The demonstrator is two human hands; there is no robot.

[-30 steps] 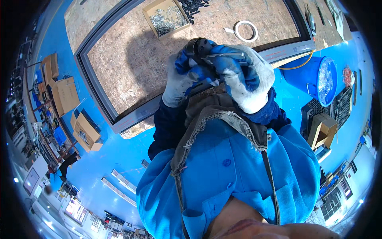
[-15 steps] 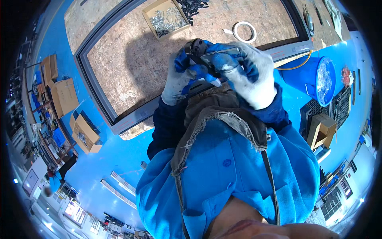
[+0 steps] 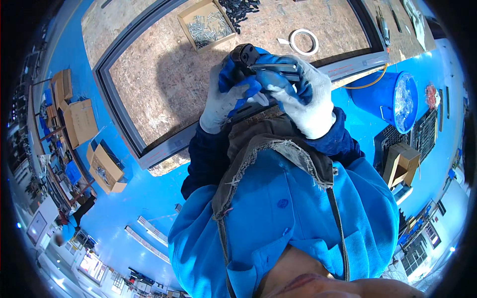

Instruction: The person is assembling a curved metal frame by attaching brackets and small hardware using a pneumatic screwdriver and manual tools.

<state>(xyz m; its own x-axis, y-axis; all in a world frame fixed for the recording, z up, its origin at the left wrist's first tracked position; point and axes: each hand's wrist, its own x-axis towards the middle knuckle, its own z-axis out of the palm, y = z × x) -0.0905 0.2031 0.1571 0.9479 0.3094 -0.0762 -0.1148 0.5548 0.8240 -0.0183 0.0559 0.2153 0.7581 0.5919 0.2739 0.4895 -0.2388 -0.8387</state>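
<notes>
Both my hands wear white gloves with blue-coated fingers, and they meet over the near side of a grey frame (image 3: 171, 145) on the workbench. Between them is a dark metal fitting (image 3: 245, 55) with a rounded black end and flat bars sticking out to the right. My left hand (image 3: 220, 97) is closed around the rounded end. My right hand (image 3: 307, 94) grips the barred end, its fingers bent around it. A small whitish piece (image 3: 259, 98) shows below the fingers; I cannot make out what it is. The gloves hide much of the fitting.
Inside the frame, an open cardboard box (image 3: 206, 27) of screws lies beside a pile of black parts (image 3: 241, 12) and a white tape roll (image 3: 304, 42). A blue bin (image 3: 380, 99) stands right of the bench; cardboard boxes (image 3: 79, 119) are on the left.
The right hand has shifted slightly left and turned, so the fitting's bars now show more edge-on. The left hand keeps its hold with only a small move.
</notes>
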